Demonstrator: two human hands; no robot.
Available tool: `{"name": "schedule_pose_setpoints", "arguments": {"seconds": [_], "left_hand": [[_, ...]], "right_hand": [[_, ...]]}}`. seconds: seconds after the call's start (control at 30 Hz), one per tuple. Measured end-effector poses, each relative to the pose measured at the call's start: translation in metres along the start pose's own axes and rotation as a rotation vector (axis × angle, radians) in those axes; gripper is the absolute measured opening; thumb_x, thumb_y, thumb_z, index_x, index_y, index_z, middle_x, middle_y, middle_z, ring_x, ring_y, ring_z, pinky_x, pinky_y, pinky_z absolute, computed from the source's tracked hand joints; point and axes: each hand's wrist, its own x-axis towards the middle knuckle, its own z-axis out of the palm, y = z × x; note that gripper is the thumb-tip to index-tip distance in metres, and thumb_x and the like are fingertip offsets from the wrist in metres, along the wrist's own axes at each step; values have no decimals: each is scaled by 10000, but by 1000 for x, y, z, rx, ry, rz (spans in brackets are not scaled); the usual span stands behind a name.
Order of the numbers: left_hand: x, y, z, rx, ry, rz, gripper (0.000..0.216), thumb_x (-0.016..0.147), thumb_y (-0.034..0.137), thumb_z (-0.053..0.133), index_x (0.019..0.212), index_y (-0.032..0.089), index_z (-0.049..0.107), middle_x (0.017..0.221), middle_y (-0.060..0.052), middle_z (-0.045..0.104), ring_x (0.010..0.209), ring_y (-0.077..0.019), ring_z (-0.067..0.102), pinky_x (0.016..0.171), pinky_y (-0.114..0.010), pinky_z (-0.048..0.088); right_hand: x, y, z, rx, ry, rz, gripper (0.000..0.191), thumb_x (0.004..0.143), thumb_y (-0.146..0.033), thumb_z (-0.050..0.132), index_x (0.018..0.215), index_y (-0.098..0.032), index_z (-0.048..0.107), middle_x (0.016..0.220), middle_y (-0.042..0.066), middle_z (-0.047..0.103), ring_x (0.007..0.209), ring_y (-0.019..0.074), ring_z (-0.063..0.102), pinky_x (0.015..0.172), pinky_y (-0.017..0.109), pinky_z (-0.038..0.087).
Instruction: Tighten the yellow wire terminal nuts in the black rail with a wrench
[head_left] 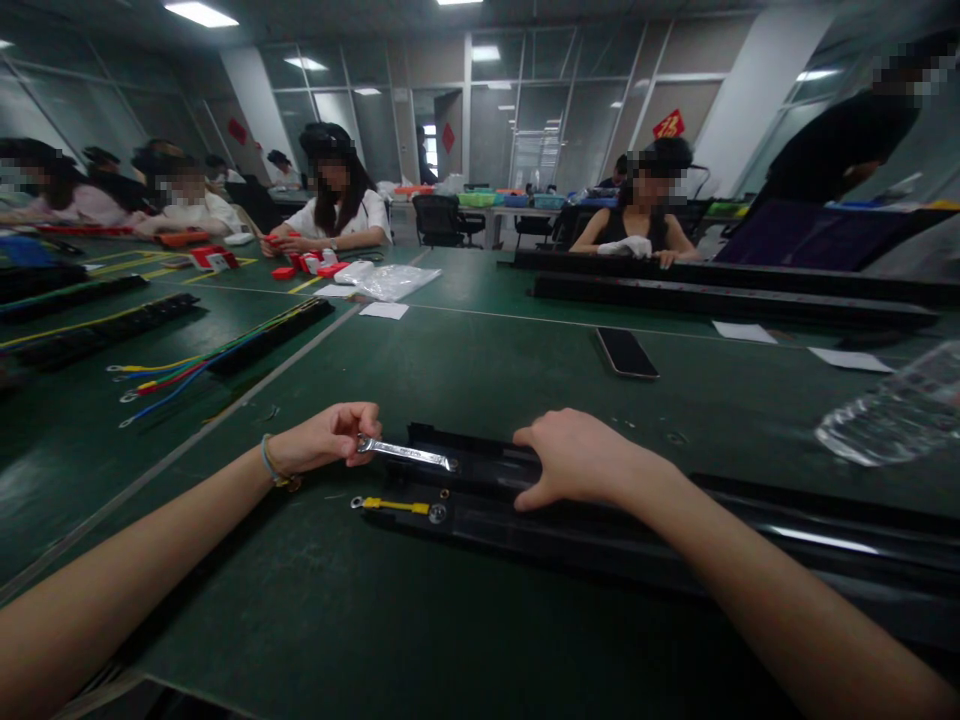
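My left hand point(330, 440) pinches one end of a silver wrench point(409, 455). The wrench's other end reaches over a long black channel point(480, 535). My right hand point(581, 460) grips the raised inner part of this channel from above, thumb on the near side and fingers on the far side. A short yellow wire point(397, 506) with ring terminals lies at the channel's left end, one ring around a round metal fastener point(437, 513). Just above that fastener sits a small brass-coloured nut point(445, 493).
Beyond my right hand lies a phone point(628, 353), with a clear plastic bottle point(892, 405) at the right. Coloured wires point(180, 375) with ring terminals stretch across the left side. More black channels point(720, 300) and a clear bag point(394, 282) lie farther back, where several people sit.
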Motion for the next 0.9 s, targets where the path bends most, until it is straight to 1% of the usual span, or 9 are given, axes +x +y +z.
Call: {"name": "schedule_pose_setpoints", "arguments": {"seconds": [0.07, 0.17, 0.33, 0.43, 0.6, 0.67, 0.73, 0.9], "left_hand": [[0, 1, 1, 2, -13, 6, 294, 585, 279, 732, 701, 143, 498, 570, 32, 481, 458, -75, 417, 436, -193, 316], [0, 0, -1, 1, 19, 16, 266, 612, 277, 717, 717, 145, 511, 576, 28, 486, 477, -81, 418, 447, -195, 320], [2, -3, -8, -35, 151, 35, 208, 691, 241, 668, 832, 135, 558, 596, 17, 502, 540, -92, 449, 506, -203, 362], [5, -4, -9, -59, 234, 40, 188, 721, 200, 645, 881, 128, 578, 644, 4, 519, 574, -88, 468, 536, -195, 384], [5, -4, -7, -63, 305, 35, 227, 713, 171, 651, 926, 117, 595, 685, -11, 543, 596, -87, 487, 559, -186, 409], [5, -3, -8, -68, 300, 31, 231, 703, 173, 661, 918, 114, 599, 683, -12, 549, 591, -85, 488, 560, -183, 410], [4, -2, -8, -77, 258, 28, 227, 688, 180, 676, 892, 115, 601, 667, -7, 551, 575, -81, 485, 550, -180, 406], [1, -1, -8, -68, 64, 29, 208, 645, 201, 709, 782, 137, 567, 611, 12, 535, 542, -87, 467, 497, -178, 370]], "right_hand": [[0, 0, 0, -1, 1, -1, 654, 550, -582, 572, 1034, -143, 599, 866, 105, 643, 772, 240, 577, 654, 361, 457], [0, -1, -1, 2, -7, -1, 638, 555, -580, 568, 1019, -142, 606, 869, 104, 642, 780, 239, 575, 659, 358, 458], [1, 0, 0, -11, 15, -11, 629, 548, -590, 565, 988, -143, 619, 831, 98, 643, 748, 233, 575, 630, 347, 459], [1, 0, 1, -12, 18, -12, 629, 547, -593, 562, 985, -145, 619, 827, 98, 641, 743, 231, 574, 623, 341, 458], [1, -1, 0, -29, 5, -7, 638, 541, -588, 568, 998, -145, 614, 856, 107, 641, 771, 244, 574, 650, 355, 457], [1, -1, 0, -30, 11, -5, 634, 542, -581, 570, 1001, -144, 614, 860, 108, 641, 773, 244, 574, 655, 358, 458], [1, 0, 1, -26, 17, -4, 634, 539, -579, 574, 996, -143, 616, 855, 107, 641, 768, 243, 573, 649, 358, 460], [1, 1, 3, -2, 17, -7, 606, 538, -580, 574, 959, -148, 629, 827, 93, 644, 729, 229, 575, 611, 344, 465]]}}
